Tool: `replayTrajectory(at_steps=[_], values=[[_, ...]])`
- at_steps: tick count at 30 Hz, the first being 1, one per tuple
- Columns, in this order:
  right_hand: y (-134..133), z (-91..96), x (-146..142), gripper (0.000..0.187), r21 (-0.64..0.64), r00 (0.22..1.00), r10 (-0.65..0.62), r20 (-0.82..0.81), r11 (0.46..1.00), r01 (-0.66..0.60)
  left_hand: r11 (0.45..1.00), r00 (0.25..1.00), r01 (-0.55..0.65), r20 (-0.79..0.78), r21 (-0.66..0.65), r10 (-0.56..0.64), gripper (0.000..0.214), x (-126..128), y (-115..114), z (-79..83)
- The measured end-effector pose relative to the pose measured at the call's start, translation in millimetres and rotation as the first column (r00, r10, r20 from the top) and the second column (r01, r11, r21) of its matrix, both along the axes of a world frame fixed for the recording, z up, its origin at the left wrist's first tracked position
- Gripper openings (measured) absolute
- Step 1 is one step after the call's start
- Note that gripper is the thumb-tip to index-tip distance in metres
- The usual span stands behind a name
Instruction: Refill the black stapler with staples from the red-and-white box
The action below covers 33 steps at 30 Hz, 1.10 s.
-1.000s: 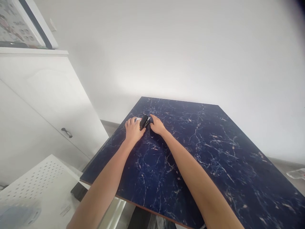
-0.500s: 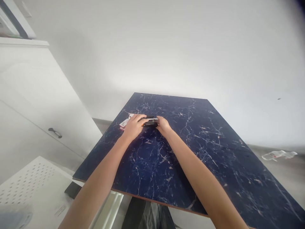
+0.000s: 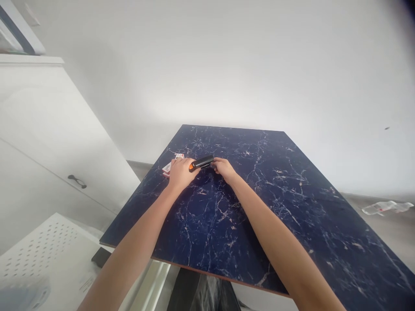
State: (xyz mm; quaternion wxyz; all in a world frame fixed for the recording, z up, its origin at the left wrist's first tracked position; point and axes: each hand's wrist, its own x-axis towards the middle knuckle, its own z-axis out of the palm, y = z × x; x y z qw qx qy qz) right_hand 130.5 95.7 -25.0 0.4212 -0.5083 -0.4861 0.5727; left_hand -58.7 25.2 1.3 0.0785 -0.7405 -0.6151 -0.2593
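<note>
A black stapler point(image 3: 204, 162) with an orange end is held just above the dark blue marbled tabletop point(image 3: 214, 224). My left hand point(image 3: 182, 172) is closed around its orange end, at the left. At the stapler's other end is my right hand point(image 3: 223, 167), its fingers bent and pinched at the tip; whether something small sits between them is hidden. Beside and partly behind my left hand lies a small red-and-white printed packet point(image 3: 166, 169), and another printed piece point(image 3: 179, 156) shows just above the knuckles.
A white cabinet point(image 3: 65, 142) with a dark handle point(image 3: 77, 181) stands at the left. Below it is a white perforated panel point(image 3: 42, 250). A white wall point(image 3: 233, 65) rises behind the table. Crumpled clear plastic point(image 3: 385, 207) lies on the floor to the right.
The stapler has turned: its silver inner strip showed before, and now its black top faces me with the right end raised. My right hand has shifted slightly toward its tip.
</note>
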Motion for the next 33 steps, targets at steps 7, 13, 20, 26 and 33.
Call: replayTrajectory(at_steps=[7, 13, 20, 26, 33], values=[[-9.8, 4.1, -17.9, 0.046, -0.019, 0.986, 0.158, 0.056, 0.987, -0.157, 0.997, 0.997, -0.076, -0.018, -0.001, 0.076, 0.017, -2.8, 2.4, -2.1], [-13.2, 3.2, -16.5, 0.054, 0.004, 0.979, 0.156, 0.131, 0.987, -0.158, 0.978, 0.979, -0.202, 0.001, -0.044, 0.202, 0.025, -12.2, 9.6, -8.7], [-23.0, 11.9, -11.1, 0.043, 0.138, 0.908, 0.192, 0.372, 0.956, -0.259, 0.978, 0.979, -0.206, -0.015, -0.043, 0.205, 0.034, -24.4, 7.3, 3.5], [-60.1, 28.3, 50.9, 0.042, 0.291, 0.641, 0.127, 0.757, 0.813, -0.504, 0.911, 0.940, -0.327, 0.010, -0.252, 0.341, 0.039, -68.5, 3.9, 25.9], [-100.1, 23.7, 112.0, 0.034, 0.342, 0.566, -0.027, 0.824, 0.820, -0.459, 0.848, 0.949, -0.308, -0.073, -0.431, 0.307, 0.042, -87.8, 5.4, 26.9]])
